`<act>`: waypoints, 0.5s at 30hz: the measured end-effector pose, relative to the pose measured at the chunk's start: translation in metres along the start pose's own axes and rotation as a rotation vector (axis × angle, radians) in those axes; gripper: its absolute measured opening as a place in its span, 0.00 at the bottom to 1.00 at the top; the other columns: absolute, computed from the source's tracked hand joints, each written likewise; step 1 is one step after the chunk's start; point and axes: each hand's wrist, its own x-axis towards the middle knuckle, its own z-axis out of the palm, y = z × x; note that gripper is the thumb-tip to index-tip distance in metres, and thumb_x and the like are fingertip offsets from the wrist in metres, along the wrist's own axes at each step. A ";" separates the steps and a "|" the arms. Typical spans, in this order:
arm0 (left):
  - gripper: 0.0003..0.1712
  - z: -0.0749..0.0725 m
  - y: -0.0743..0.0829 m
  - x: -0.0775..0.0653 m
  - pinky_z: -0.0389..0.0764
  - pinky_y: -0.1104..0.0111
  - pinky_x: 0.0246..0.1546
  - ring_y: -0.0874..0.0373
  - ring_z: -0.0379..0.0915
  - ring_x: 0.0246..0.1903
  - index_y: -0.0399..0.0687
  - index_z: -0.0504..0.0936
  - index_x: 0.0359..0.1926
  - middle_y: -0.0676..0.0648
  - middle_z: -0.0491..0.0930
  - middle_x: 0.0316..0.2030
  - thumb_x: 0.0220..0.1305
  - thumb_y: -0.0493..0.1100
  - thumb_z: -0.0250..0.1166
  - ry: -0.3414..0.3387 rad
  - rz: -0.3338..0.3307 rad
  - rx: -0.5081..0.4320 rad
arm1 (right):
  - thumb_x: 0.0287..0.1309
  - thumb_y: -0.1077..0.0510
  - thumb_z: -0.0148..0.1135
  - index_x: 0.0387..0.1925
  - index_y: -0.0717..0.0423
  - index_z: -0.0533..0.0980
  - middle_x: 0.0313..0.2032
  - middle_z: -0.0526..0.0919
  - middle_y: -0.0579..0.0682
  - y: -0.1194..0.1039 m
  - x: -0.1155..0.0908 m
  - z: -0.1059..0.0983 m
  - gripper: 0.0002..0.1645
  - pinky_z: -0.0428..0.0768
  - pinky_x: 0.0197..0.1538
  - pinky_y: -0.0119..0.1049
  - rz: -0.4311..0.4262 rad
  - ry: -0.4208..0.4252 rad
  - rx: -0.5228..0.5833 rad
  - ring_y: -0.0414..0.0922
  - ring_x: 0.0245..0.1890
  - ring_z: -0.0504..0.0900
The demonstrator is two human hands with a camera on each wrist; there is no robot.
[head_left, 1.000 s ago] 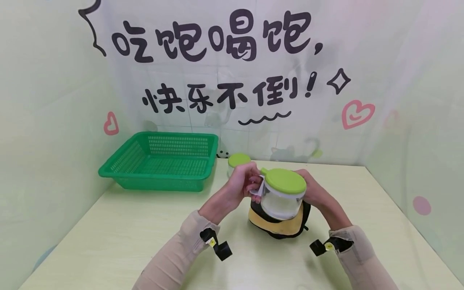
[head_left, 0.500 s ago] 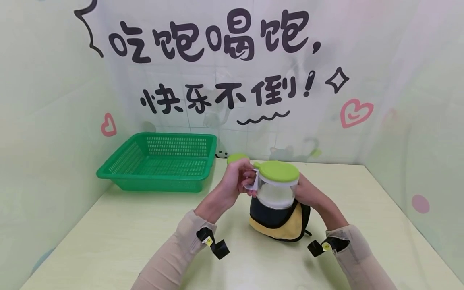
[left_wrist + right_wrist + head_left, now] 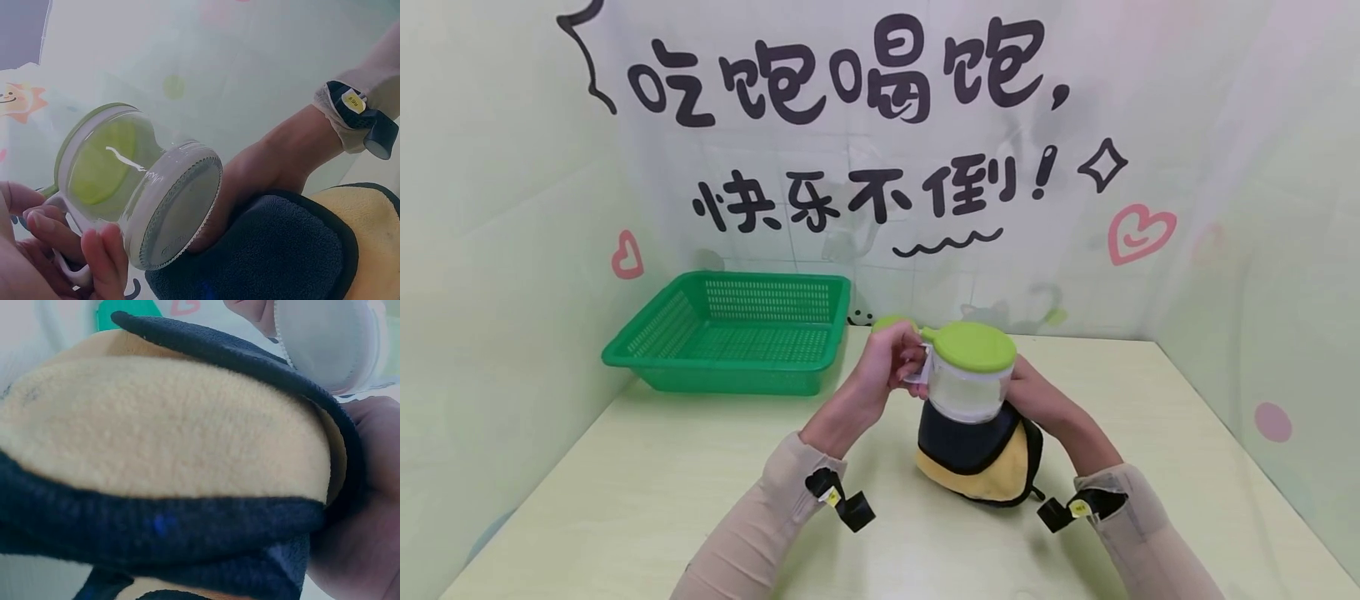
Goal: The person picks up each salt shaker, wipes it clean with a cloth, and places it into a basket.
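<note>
My left hand [image 3: 883, 362] grips the white handle of a clear glass jar [image 3: 968, 396] with a green lid [image 3: 975, 347]. The jar is raised above the table; its ridged glass base [image 3: 181, 209] faces the left wrist camera. On the far right side of the jar, my right hand [image 3: 1036, 393] holds a folded cloth [image 3: 977, 482], navy on one side and yellow on the other with dark edging. The cloth hangs below the jar, its navy part close under the base. In the right wrist view the yellow side fills the middle, hiding most of the right fingers.
A green plastic basket [image 3: 741, 379] stands at the back left of the pale table [image 3: 662, 500]. Behind my left hand, another green lid [image 3: 889, 321] shows partly. A printed curtain [image 3: 880, 275] closes off the back, and pale sheets flank both sides.
The jar has moved up and slightly left in the head view, with my left hand still at its handle. More of the cloth's navy part now shows beneath it.
</note>
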 end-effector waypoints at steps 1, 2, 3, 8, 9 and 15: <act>0.17 0.000 0.000 0.000 0.74 0.67 0.21 0.56 0.71 0.12 0.50 0.59 0.15 0.54 0.59 0.11 0.59 0.46 0.48 0.002 0.000 0.001 | 0.74 0.64 0.51 0.45 0.41 0.81 0.40 0.84 0.36 0.000 0.000 -0.001 0.17 0.78 0.51 0.29 0.001 -0.002 -0.001 0.34 0.43 0.80; 0.17 -0.001 0.001 0.000 0.74 0.67 0.21 0.56 0.71 0.12 0.50 0.59 0.15 0.54 0.59 0.11 0.59 0.46 0.49 0.004 0.000 0.000 | 0.72 0.66 0.51 0.43 0.42 0.82 0.38 0.84 0.36 -0.001 0.000 -0.002 0.17 0.79 0.49 0.29 0.005 -0.004 -0.002 0.34 0.41 0.80; 0.17 -0.001 0.002 0.000 0.75 0.67 0.21 0.56 0.71 0.12 0.50 0.59 0.15 0.54 0.59 0.11 0.58 0.46 0.49 0.008 -0.001 -0.002 | 0.71 0.67 0.51 0.42 0.44 0.82 0.37 0.84 0.36 -0.001 -0.001 -0.004 0.18 0.79 0.48 0.29 0.015 -0.002 -0.005 0.34 0.40 0.80; 0.17 -0.004 0.004 0.000 0.73 0.67 0.21 0.55 0.70 0.12 0.50 0.59 0.15 0.54 0.58 0.11 0.58 0.47 0.48 0.038 0.005 0.020 | 0.74 0.64 0.52 0.46 0.62 0.82 0.38 0.86 0.35 -0.005 -0.002 -0.009 0.12 0.80 0.46 0.28 0.060 0.022 -0.053 0.34 0.40 0.82; 0.17 -0.005 0.005 0.000 0.73 0.67 0.21 0.55 0.70 0.12 0.50 0.59 0.15 0.54 0.58 0.11 0.58 0.47 0.48 0.049 0.006 0.029 | 0.75 0.63 0.53 0.49 0.64 0.82 0.40 0.87 0.35 -0.006 -0.002 -0.010 0.13 0.81 0.47 0.28 0.064 0.026 -0.067 0.34 0.41 0.83; 0.16 -0.008 0.009 -0.001 0.72 0.66 0.22 0.55 0.70 0.12 0.51 0.59 0.16 0.54 0.58 0.11 0.58 0.47 0.48 0.112 -0.010 0.058 | 0.76 0.59 0.55 0.58 0.66 0.80 0.49 0.88 0.41 -0.012 -0.004 -0.014 0.18 0.82 0.53 0.29 0.057 0.007 -0.119 0.35 0.49 0.85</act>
